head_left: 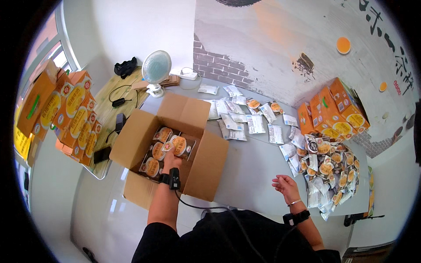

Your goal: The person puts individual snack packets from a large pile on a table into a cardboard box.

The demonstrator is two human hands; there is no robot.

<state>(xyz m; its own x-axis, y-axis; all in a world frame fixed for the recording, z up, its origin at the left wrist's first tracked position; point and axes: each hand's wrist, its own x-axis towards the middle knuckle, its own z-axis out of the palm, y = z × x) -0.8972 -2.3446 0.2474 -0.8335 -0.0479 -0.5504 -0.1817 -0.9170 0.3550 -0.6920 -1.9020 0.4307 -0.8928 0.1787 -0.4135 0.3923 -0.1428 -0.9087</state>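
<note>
An open cardboard box (210,164) stands at the left of the grey table with its flaps folded out. Inside lie several brown sachets (152,167) with orange-and-white round prints. My left hand (172,161) reaches down into the box, its fingers closed at the near edge of a sachet (178,145); part of the fingers is hidden. Over the table's front part hovers my right hand (287,188), holding nothing, with fingers loosely bent and apart. Nearest to it, on the right, is a big heap of sachets (326,168), some brown side up, others white side up.
More sachets (255,124) are strewn along the table's back. Orange cartons (326,114) stand at the back right, others (76,116) at the left on a wooden table. A small fan (156,68) is behind the box. A cable (201,207) trails from my left wrist.
</note>
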